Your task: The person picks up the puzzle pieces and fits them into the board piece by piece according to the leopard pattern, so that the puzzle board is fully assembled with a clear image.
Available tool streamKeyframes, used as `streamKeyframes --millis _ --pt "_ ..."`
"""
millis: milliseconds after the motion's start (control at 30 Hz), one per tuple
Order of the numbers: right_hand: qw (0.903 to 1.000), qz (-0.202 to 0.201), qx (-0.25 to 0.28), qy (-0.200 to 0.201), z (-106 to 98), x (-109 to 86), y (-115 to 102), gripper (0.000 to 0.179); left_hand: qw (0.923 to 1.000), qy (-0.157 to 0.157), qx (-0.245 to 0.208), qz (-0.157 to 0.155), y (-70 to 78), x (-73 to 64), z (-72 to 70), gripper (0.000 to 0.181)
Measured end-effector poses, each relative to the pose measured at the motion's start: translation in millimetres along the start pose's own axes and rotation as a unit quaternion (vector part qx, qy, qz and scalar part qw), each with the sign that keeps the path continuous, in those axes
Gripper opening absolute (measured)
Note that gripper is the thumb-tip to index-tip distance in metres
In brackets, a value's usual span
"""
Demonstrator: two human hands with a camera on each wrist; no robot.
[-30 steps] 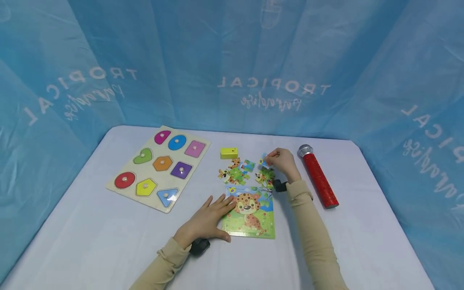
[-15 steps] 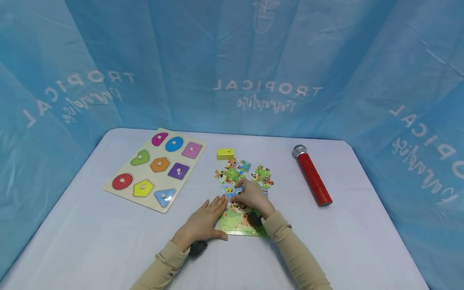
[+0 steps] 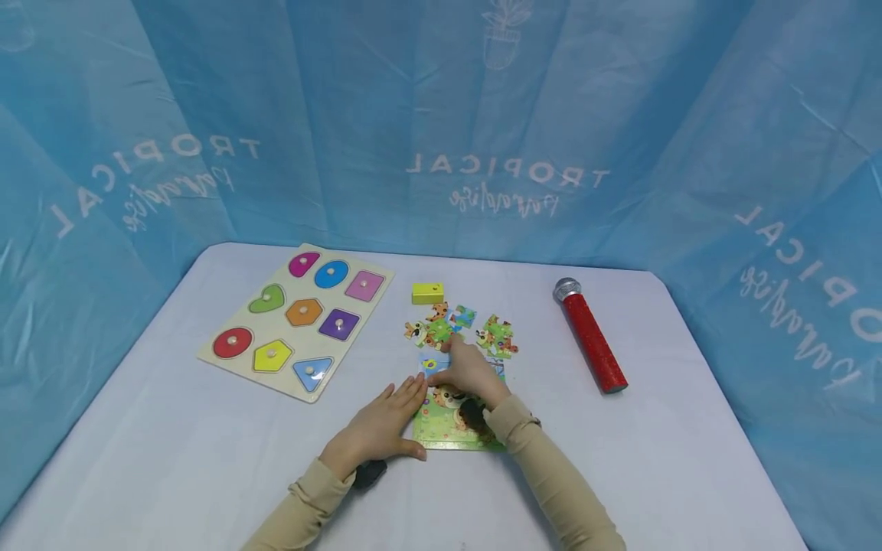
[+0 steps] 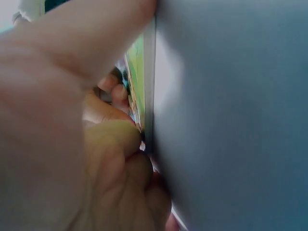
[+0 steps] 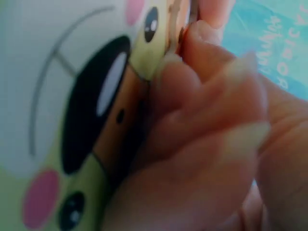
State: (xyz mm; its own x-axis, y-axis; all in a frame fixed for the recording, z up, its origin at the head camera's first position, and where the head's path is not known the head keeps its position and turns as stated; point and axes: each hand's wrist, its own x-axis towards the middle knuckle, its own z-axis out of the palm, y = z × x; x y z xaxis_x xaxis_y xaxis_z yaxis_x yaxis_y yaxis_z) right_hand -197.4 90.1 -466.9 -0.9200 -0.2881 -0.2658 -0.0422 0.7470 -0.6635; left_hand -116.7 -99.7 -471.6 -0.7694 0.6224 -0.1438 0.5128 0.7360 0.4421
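A puzzle board (image 3: pixel 444 432) with a printed leopard cub lies at the middle of the table. Flat along its left edge rests my left hand (image 3: pixel 377 425), fingers spread. My right hand (image 3: pixel 472 373) is over the board's upper part, pinching a blue puzzle piece (image 3: pixel 432 364) with a yellow figure at the top left corner. In the right wrist view, curled fingers (image 5: pixel 192 120) lie close over the printed face (image 5: pixel 53 106). The left wrist view shows the board's edge (image 4: pixel 149 86) beside the left hand. Loose jigsaw pieces (image 3: pixel 439 330) lie behind the board, with more pieces (image 3: pixel 498 337) to their right.
A shape puzzle board (image 3: pixel 303 287) with knobbed pieces lies at the left. Behind the loose pieces stands a yellow block (image 3: pixel 427 294). A red toy microphone (image 3: pixel 594 344) lies at the right. A blue printed curtain (image 3: pixel 358 115) surrounds the table.
My right hand has brought the blue piece from behind the board down and left to the board's top left corner. The left hand has stayed at the board's left edge.
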Motion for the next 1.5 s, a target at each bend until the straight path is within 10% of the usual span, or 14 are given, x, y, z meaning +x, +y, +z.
streamKeyframes --millis 267,600,867,1233,1500 --pt "0.9970 0.006 0.070 -0.032 -12.8 -3.3 13.1 0.031 0.9999 -0.010 -0.012 0.004 2.2 -1.8 1.2 0.100" --pt "0.9845 -0.003 -0.029 0.173 -39.2 36.9 24.1 0.042 1.0000 -0.005 -0.004 -0.007 9.8 -3.0 2.6 0.105" --pt "0.9875 0.035 -0.076 0.134 -44.7 53.9 25.0 0.069 0.9999 0.002 0.008 0.012 8.2 8.3 9.0 0.099" --pt "0.9925 0.001 0.064 0.104 -78.7 34.3 49.9 0.023 0.9997 -0.005 -0.022 -0.010 7.2 1.6 -1.4 0.104" --pt "0.9935 -0.076 0.064 -0.056 -77.5 -12.8 66.3 0.024 0.9993 -0.012 -0.035 -0.003 8.0 -4.1 -4.6 0.106"
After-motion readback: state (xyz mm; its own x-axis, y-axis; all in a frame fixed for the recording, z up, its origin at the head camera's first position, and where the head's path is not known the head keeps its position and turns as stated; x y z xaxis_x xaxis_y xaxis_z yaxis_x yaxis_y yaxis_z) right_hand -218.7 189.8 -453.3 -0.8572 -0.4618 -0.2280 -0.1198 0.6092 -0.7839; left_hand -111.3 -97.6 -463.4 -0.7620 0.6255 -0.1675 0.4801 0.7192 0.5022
